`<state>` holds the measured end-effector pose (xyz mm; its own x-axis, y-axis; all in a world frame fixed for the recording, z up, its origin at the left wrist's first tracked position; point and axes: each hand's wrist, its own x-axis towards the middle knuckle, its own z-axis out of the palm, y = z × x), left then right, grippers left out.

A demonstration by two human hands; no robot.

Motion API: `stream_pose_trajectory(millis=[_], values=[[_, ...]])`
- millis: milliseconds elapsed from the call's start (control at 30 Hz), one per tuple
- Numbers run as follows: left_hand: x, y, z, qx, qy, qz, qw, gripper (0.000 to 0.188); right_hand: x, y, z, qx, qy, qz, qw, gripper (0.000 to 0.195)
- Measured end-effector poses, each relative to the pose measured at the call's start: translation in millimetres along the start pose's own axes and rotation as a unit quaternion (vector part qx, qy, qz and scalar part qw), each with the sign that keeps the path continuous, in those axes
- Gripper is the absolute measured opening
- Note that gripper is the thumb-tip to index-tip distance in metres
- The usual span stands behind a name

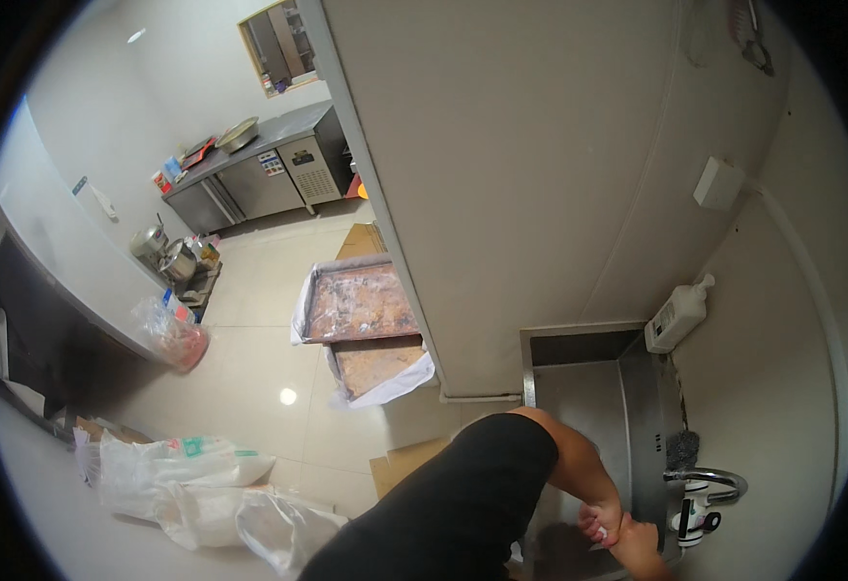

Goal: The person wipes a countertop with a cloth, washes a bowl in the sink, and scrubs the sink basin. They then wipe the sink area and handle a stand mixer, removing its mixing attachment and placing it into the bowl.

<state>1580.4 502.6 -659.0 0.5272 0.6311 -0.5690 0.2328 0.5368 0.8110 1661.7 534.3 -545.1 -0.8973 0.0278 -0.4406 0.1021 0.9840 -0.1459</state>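
Observation:
Over the stainless steel sink (530, 378), at the lower right, my two bare hands are pressed together. My left hand (598, 523) comes in from the left beneath a black short sleeve, its fingers curled, with a little white foam or lather on them. My right hand (638, 545) reaches up from the bottom edge and closes round the left one near the wrist. Just right of the hands stands a curved chrome faucet (711, 479) with a white body. No running water can be made out. The hands partly hide each other's fingers.
A white pump bottle (678, 316) and a grey scouring pad (682, 449) sit on the sink's ledge. A partition wall (504, 181) borders the sink. Left on the floor are lined baking trays (362, 301), white sacks (184, 472) and a stand mixer (151, 243).

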Motion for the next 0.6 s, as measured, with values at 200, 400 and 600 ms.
stream_pose_trajectory(millis=[200,400,600], values=[[40,16,12,0.213,0.146,0.015,0.966,0.014,30,26,69,0.216,0.021,0.115,0.969,0.044],[-4,-18,-15,0.37,0.25,0.011,0.894,0.016,53,-11,104,0.599,0.086,0.283,0.744,0.009],[-63,-30,-33,0.626,0.231,0.188,0.721,0.016,54,-38,89,0.808,0.074,0.412,0.415,0.009]])
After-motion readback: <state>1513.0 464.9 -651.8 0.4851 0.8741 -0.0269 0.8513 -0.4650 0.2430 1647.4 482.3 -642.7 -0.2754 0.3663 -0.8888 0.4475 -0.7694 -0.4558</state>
